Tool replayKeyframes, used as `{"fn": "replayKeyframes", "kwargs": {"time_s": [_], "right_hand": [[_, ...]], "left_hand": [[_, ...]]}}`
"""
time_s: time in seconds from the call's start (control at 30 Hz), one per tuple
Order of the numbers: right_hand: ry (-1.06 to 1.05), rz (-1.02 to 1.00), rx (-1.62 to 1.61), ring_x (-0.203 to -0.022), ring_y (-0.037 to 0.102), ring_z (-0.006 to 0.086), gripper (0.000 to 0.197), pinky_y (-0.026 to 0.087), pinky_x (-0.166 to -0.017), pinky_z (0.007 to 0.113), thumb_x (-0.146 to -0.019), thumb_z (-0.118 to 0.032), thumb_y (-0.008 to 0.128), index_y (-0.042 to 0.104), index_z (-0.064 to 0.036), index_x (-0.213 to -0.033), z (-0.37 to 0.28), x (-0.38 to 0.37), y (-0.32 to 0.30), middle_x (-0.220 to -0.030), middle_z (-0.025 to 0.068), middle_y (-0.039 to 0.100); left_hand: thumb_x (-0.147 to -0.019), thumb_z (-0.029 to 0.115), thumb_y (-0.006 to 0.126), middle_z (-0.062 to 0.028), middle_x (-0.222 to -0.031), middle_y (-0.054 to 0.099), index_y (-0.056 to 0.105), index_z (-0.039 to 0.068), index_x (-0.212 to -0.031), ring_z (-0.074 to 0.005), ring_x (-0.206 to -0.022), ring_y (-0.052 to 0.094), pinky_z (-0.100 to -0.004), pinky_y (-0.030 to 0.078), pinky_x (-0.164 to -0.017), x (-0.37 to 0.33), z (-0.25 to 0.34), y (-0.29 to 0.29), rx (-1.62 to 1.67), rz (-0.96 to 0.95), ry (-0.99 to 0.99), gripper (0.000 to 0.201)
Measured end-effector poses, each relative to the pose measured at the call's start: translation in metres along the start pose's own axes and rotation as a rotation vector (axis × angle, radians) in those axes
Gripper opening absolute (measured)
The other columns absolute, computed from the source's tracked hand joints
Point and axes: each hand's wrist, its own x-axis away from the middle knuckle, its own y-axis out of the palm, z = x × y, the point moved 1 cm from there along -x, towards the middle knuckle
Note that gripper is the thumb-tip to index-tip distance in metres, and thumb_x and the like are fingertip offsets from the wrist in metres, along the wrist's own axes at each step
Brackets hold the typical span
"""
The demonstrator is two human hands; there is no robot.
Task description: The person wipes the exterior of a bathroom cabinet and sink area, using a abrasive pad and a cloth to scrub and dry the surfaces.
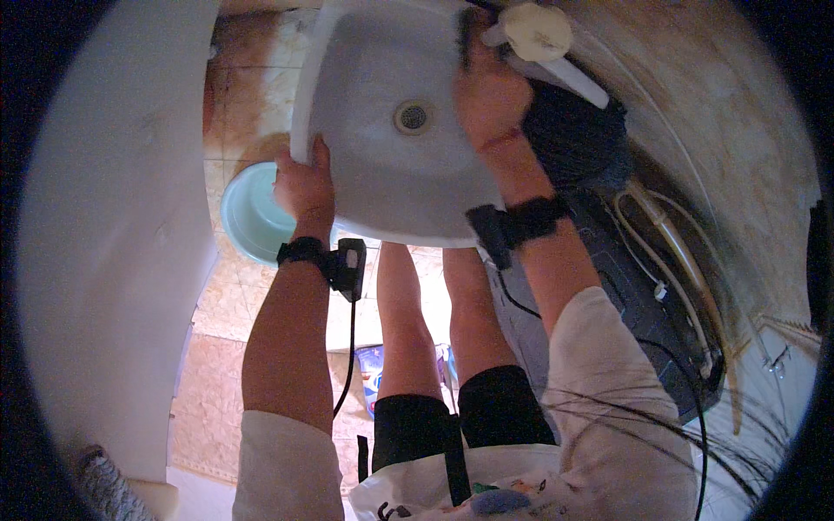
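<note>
Washbasin (pixel 382 187), pale and broad-rimmed, in the upper middle of the view, directly before the person; a round drain (pixel 413 117) with a perforated strainer lies in its bowl. At its upper right stands a fitting with a rounded cream knob (pixel 538 32) and a pale bar (pixel 579 82) slanting down to the right. Beside the basin's right edge rests a dark, textured bundle (pixel 580 139); below it extends a dark grey panel (pixel 651 304), along whose outer side a pipe (pixel 678 239) descends near the wall (pixel 730 130). To the left, a light turquoise tub (pixel 239 213) sits on a floor (pixel 208 365) of mottled, pinkish-beige tiles, bordered by a smooth pale surface (pixel 113 217). A colourful package (pixel 372 382) lies partly hidden behind the legs (pixel 401 321).

Both forearms rise from the lower edge, each wearing a black wrist strap with a cabled unit. The left hand (pixel 306 187) straddles the left rim, thumb inside and fingers outside, pinching the edge between them. The right hand (pixel 493 97), blurred, reaches farther forward over the right side of the basin, near the fitting, its back uppermost. Its fingers merge with a dark patch; whether they close on anything cannot be told.
</note>
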Motion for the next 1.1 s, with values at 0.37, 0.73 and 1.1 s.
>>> {"fn": "replayKeyframes", "kwargs": {"time_s": [0.37,0.73,1.1], "right_hand": [[0.25,0.107,-0.072,-0.064,0.061,0.0366,0.035,0.051,-0.057,0.042,-0.077,-0.018,0.059,0.053,-0.0034,-0.108,0.04,0.014,-0.042,-0.08,0.0194,0.062],[0.146,0.012,-0.058,-0.063,0.06,0.036,0.047,0.051,-0.055,0.042,-0.073,-0.02,0.062,0.051,-0.0087,-0.117,0.047,0.013,-0.05,-0.082,0.0165,0.062],[-0.115,-0.362,-0.318,-0.079,0.061,0.0358,0.049,0.051,-0.069,0.04,-0.079,-0.019,0.058,0.044,-0.0205,-0.126,-0.011,0.056,-0.02,-0.101,0.016,0.061]], "left_hand": [[-0.072,0.056,0.059,-0.0212,-0.084,0.063,0.052,0.002,-0.096,-0.0384,-0.079,0.061,-0.0475,0.048,-0.069,0.0,0.012,-0.013,-0.024,-0.017,-0.035,0.06],[-0.073,0.055,0.059,-0.021,-0.087,0.063,0.051,0.0,-0.103,-0.0376,-0.082,0.061,-0.0447,0.048,-0.071,-0.002,0.008,-0.019,0.013,-0.046,-0.054,0.064],[-0.072,0.052,0.061,-0.021,-0.082,0.063,0.052,0.0,-0.09,-0.0378,-0.077,0.061,-0.0453,0.048,-0.069,0.002,0.014,-0.017,-0.014,-0.067,-0.063,0.057]]}}
